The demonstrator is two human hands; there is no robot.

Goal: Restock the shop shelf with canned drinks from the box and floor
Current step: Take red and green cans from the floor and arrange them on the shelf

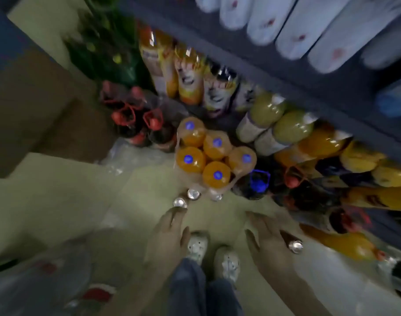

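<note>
Head view, blurred: left hand (170, 233) spread by floor cans (193, 194); right hand (269, 244) beside another can (295, 245), grip unclear.

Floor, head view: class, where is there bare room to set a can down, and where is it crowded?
Free: floor between the left hand, the right hand and the orange bottle pack; also the patch left of the cans, beside the brown box. Crowded: the bottles under the shelf.
</note>
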